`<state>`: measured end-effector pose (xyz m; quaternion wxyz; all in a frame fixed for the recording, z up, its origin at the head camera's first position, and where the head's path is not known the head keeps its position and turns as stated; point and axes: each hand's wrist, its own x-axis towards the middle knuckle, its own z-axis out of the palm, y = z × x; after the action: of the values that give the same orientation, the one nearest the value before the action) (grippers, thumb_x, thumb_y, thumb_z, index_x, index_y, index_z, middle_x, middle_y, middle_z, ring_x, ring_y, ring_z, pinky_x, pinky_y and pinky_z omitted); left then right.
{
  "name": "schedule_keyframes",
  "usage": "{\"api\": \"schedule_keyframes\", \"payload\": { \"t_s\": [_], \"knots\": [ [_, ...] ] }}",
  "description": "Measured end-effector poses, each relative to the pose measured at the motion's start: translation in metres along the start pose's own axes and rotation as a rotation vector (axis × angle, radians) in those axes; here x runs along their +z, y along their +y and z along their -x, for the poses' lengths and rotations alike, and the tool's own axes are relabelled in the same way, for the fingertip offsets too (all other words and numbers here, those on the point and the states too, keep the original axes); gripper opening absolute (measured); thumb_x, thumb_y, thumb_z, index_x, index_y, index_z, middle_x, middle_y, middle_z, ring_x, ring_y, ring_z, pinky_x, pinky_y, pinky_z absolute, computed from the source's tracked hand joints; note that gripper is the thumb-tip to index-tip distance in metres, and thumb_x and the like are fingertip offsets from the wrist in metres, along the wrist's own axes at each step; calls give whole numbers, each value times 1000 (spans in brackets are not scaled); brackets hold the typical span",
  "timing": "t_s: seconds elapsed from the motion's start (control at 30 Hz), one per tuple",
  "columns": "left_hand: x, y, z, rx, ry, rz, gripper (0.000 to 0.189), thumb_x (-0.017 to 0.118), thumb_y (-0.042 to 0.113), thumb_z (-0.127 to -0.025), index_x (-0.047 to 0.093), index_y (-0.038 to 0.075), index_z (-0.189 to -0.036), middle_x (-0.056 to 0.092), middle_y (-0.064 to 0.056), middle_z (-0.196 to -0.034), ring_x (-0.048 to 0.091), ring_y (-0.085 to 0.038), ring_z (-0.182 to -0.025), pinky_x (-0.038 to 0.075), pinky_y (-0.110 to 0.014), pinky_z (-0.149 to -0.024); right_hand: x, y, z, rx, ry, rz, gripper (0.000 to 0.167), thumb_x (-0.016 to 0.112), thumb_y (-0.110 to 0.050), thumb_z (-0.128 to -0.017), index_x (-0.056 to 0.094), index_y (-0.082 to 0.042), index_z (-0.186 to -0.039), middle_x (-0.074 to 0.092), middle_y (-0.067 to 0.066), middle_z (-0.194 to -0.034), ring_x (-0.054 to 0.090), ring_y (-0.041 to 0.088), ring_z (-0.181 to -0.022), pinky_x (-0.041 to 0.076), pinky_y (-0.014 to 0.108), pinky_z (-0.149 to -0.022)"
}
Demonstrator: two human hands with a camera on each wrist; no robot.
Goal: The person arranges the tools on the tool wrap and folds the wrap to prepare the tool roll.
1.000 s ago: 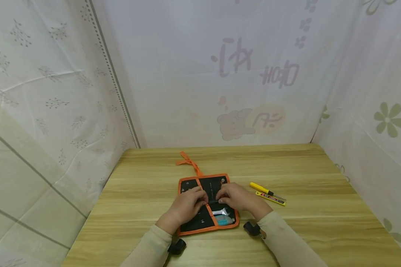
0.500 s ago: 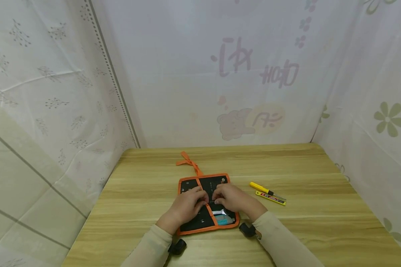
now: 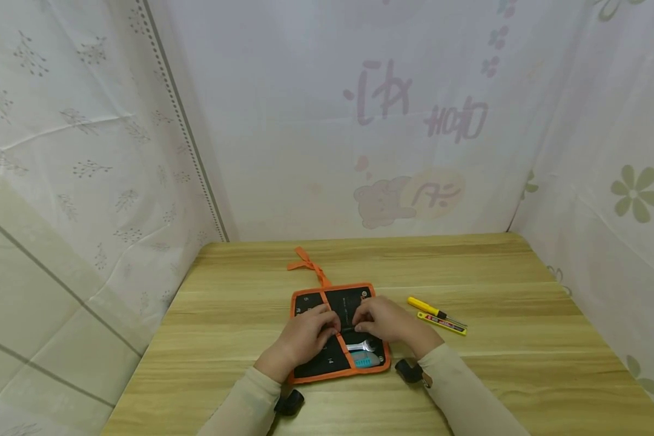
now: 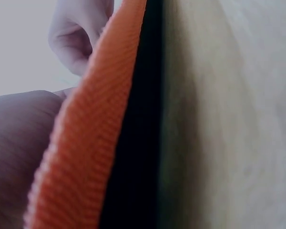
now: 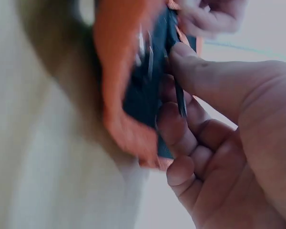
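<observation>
A black tool roll (image 3: pixel 318 366) with orange trim lies unfolded on the table, numbers printed on its pockets. My left hand (image 3: pixel 307 332) pinches the roll at its orange middle band (image 3: pixel 344 344). Over the right half, my right hand (image 3: pixel 384 318) holds a thin black strip (image 5: pixel 181 98) between thumb and fingers. Whether that strip is a separate tool or a pocket edge, I cannot tell. Below it, a silver wrench (image 3: pixel 361 346) and a teal-and-grey utility knife (image 3: pixel 366 360) sit in the right pockets. In the left wrist view, orange trim (image 4: pixel 93 109) hides most of the hand.
A yellow-handled screwdriver (image 3: pixel 426 307) and a yellow flat case (image 3: pixel 441 324) lie to the right of the roll. Orange ties (image 3: pixel 307 264) stretch from its far edge. The wooden table (image 3: pixel 240 272) meets patterned cloth walls at the back and sides.
My right hand first shifts left toward the middle band, then comes back right, showing the wrench's end again. The left hand stays at the band.
</observation>
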<state>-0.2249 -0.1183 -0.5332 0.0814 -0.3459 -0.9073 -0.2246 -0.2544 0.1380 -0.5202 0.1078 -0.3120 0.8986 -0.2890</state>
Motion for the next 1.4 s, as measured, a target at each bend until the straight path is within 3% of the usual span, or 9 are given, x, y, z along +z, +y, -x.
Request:
{"api": "schedule_keyframes", "payload": {
  "t_s": [0.07, 0.13, 0.67, 0.9, 1.17, 1.4],
  "knots": [
    [0, 0, 0, -4, -1, 2, 10, 75, 20, -100, 69, 28, -97, 56, 15, -96, 55, -3, -79, 52, -27, -71, -4, 4, 4, -3, 7, -22, 2, 76, -22, -99, 78, -21, -98, 66, -13, -95, 62, 9, -81, 55, 30, -71],
    [0, 0, 0, -4, -3, 6, 9, 75, 20, -100, 70, 27, -98, 57, 15, -97, 56, -4, -80, 53, -28, -72, -8, 8, 6, 1, 14, -36, 3, 78, -20, -98, 78, -21, -95, 65, -13, -91, 59, 6, -77, 53, 28, -68],
    [1, -1, 1, 5, -7, 37, 5, 75, 23, -100, 71, 24, -98, 59, 13, -99, 59, -5, -86, 55, -31, -78, -15, 19, 11, 67, -4, -167, 12, 76, -12, -98, 77, -20, -89, 70, -10, -87, 62, 9, -75, 54, 29, -66],
    [-2, 1, 1, -6, -14, 20, 5, 74, 24, -101, 70, 25, -98, 58, 12, -99, 58, -5, -84, 54, -31, -76, -13, 15, 9, 29, -9, -132, 13, 73, -11, -100, 74, -19, -90, 68, -10, -85, 61, 8, -75, 53, 29, -67],
    [-4, 2, 0, -4, -26, 3, 4, 72, 24, -102, 71, 23, -99, 58, 11, -98, 57, -4, -83, 54, -29, -75, 0, 8, 2, 5, -25, -55, 15, 72, -17, -102, 71, -26, -90, 65, -16, -85, 60, 5, -73, 53, 28, -67],
    [-4, 2, 0, -4, -17, -2, 3, 73, 23, -101, 71, 24, -99, 57, 12, -97, 57, -3, -82, 53, -27, -73, 3, -1, -3, -17, -28, -65, 12, 72, -16, -102, 73, -22, -91, 66, -15, -85, 60, 5, -72, 53, 27, -68]
  ]
}}
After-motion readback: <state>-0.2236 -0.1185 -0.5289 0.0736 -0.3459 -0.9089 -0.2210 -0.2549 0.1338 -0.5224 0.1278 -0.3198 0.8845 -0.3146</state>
